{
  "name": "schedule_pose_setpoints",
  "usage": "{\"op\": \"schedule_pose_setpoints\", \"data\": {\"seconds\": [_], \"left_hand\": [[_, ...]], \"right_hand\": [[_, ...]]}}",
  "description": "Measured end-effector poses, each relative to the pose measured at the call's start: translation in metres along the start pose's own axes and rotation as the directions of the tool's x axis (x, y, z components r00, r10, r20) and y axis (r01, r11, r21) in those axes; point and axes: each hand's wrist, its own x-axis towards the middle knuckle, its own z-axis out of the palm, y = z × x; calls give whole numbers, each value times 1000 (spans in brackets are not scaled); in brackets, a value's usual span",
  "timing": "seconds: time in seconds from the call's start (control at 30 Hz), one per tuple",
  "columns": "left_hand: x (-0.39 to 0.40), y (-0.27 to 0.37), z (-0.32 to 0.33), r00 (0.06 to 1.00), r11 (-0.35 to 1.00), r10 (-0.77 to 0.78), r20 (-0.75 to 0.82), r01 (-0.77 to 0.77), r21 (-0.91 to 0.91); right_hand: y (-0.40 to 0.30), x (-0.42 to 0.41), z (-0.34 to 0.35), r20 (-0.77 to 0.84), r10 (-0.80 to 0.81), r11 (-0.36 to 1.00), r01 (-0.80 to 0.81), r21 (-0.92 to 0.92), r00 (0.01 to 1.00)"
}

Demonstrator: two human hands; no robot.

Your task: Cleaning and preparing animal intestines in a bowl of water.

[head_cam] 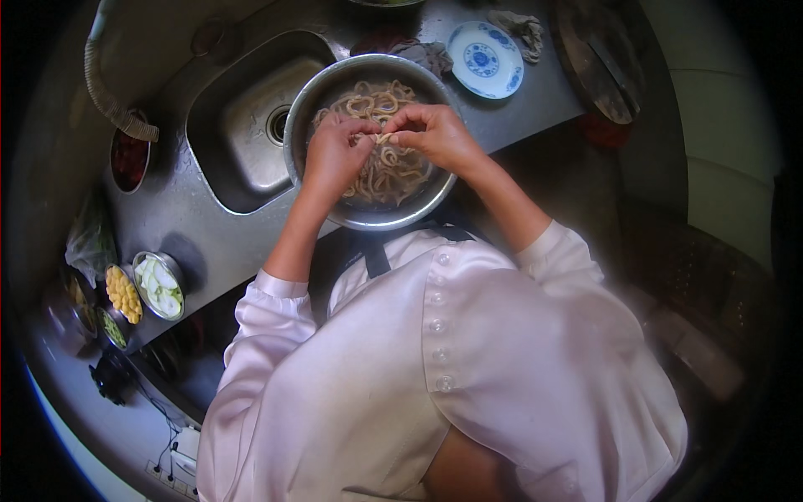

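Note:
A wide metal basin (370, 222) sits at the counter's front edge, partly over the sink's right side. Inside it, a tangle of pale brown, rope-like strips (389, 176), perhaps animal intestine, lies in water. Over the basin's middle, my left hand (339, 147) and my right hand (439, 135) meet at the fingertips. Between them they pinch one short pale piece of strip (384, 138), each hand with thumb and forefinger. My fingers cover part of that piece and of the heap below.
Left of the basin is a steel sink (251, 119). Bowls of sliced pale green vegetable (160, 285) and yellow chunks (123, 293) stand at the lower left. A blue-and-white plate (485, 60) and crumpled cloth (524, 31) lie upper right, near a round board with a cleaver (611, 72).

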Motion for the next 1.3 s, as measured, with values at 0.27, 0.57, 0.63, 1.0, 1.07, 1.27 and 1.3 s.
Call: {"op": "schedule_pose_setpoints", "data": {"seconds": [0.27,0.57,0.63,1.0,1.07,1.27,1.3], "left_hand": [[3,-13,2,967,950,186,175,-131,-283],[1,-20,8,921,793,-117,373,312,-523],[2,-17,5,933,804,-136,332,300,-513],[-2,-17,-19,866,559,-178,468,480,-676],[-6,-11,-18,858,574,-202,472,495,-653],[-10,-2,-14,862,625,-165,480,468,-625],[-10,1,-14,862,627,-173,476,469,-622]], "right_hand": [[-16,-7,3,-43,-76,981,67,-180,996],[-8,-11,5,-89,-305,843,226,-488,948],[3,-12,1,-67,-292,826,216,-521,954],[27,-19,-23,-88,-190,879,129,-459,978],[17,-21,-22,-133,-92,940,41,-340,987],[3,-24,-22,-64,2,976,12,218,998],[-2,-25,-22,-33,17,959,-7,283,999]]}}
